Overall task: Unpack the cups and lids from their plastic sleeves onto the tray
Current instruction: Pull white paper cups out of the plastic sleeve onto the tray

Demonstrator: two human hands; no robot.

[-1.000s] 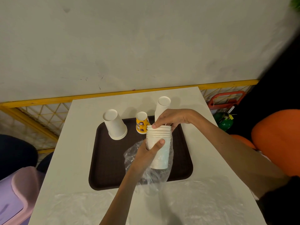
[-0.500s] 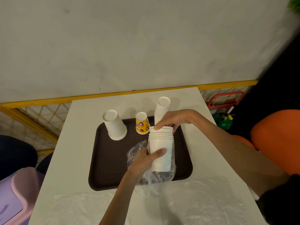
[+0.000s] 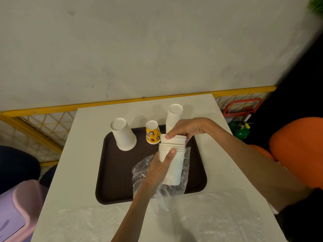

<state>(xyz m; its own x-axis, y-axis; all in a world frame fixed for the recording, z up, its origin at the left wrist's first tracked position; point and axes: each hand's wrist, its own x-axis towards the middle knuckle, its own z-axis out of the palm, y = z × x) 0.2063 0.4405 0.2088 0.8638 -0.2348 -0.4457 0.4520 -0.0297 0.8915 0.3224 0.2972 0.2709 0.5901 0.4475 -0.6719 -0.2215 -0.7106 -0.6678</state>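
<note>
A stack of white paper cups (image 3: pixel 172 165) stands upright over the dark brown tray (image 3: pixel 118 180), its lower part still inside a clear plastic sleeve (image 3: pixel 139 173). My left hand (image 3: pixel 160 169) grips the stack and the sleeve from the left, thumb across the front. My right hand (image 3: pixel 185 129) pinches the rim of the top cup (image 3: pixel 173 139), which sits raised above the other rims. On the tray's far side stand an upside-down white cup stack (image 3: pixel 123 134), a small yellow printed cup (image 3: pixel 153 132) and a tall white cup stack (image 3: pixel 173 116).
Crumpled clear plastic (image 3: pixel 201 217) lies across the near part of the white table (image 3: pixel 83 154). A lilac bin (image 3: pixel 15 210) is at the lower left, a green bottle (image 3: pixel 240 130) and an orange seat (image 3: pixel 297 147) to the right, a wall behind.
My right hand has lifted the top cup partly out of the stack. The left hand has shifted its grip higher on the stack.
</note>
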